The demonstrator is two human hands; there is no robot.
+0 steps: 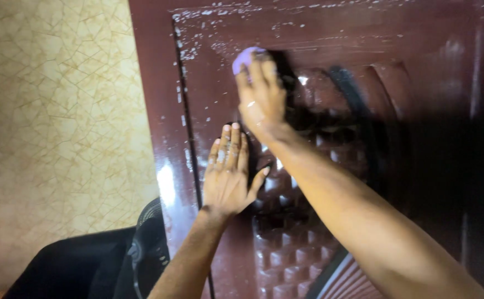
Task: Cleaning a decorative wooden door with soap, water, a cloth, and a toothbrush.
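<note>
The right hand (261,97) had its grip closed over a soft purple sponge (243,58), pressed against the glossy dark-brown door (330,33). The sponge peeked out at eleven o'clock from the knuckles, beside white suds (197,33) streaking the upper panel. The left hand (228,177), at seven o'clock from the right and farther from the sponge, lay open and flat on the door's embossed, studded relief.

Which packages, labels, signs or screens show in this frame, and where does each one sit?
None in view: only a glossy dark red-brown door flecked with white, a beige crackle-pattern wall, and two hands, the right hand pressing a purple sponge.
</note>
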